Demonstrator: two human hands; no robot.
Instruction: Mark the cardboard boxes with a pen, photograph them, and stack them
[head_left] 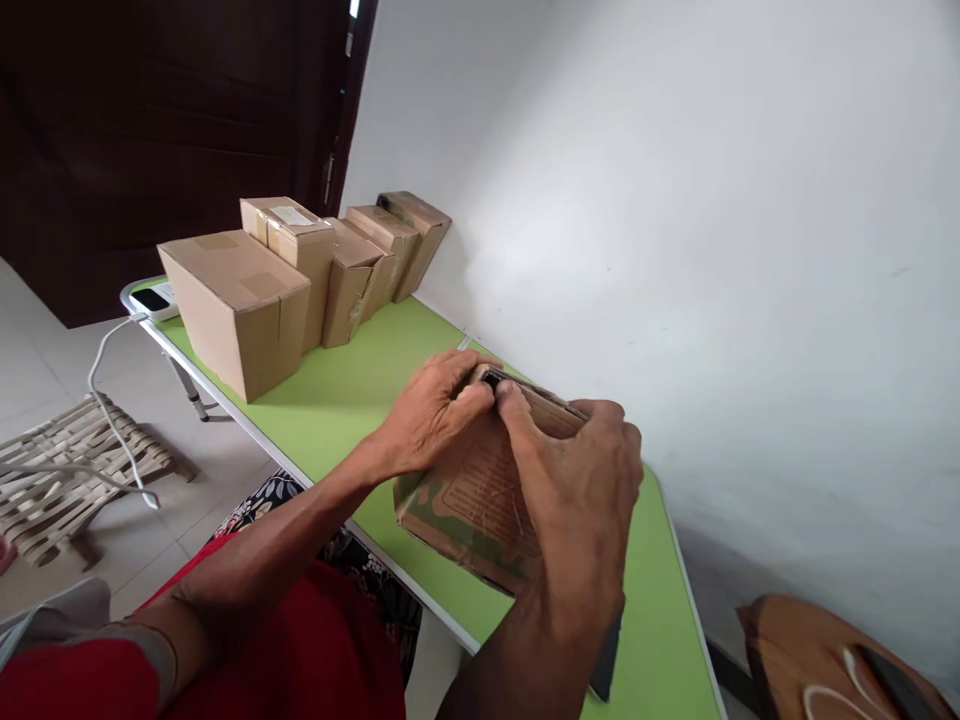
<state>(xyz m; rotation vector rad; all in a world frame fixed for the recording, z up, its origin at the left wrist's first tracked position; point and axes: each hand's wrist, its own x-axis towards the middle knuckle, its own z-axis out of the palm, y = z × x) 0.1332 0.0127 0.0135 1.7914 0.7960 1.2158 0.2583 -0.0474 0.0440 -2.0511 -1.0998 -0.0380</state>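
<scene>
L hand; R hand; both clamped on scuffed cardbd box; smooth tbl

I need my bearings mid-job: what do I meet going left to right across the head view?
Woven stool, nearest carton of the row, left hand, right hand, wooden surface at lower right. I leave out the held carton, as both hands overlap it.

A table stood along a wall. On its left half, cardboard boxes formed a row reaching back toward the wall, a door behind them. Right of the row, another carton sat between the left hand and right hand. A woven stool stood on the floor, left of the table.
</scene>
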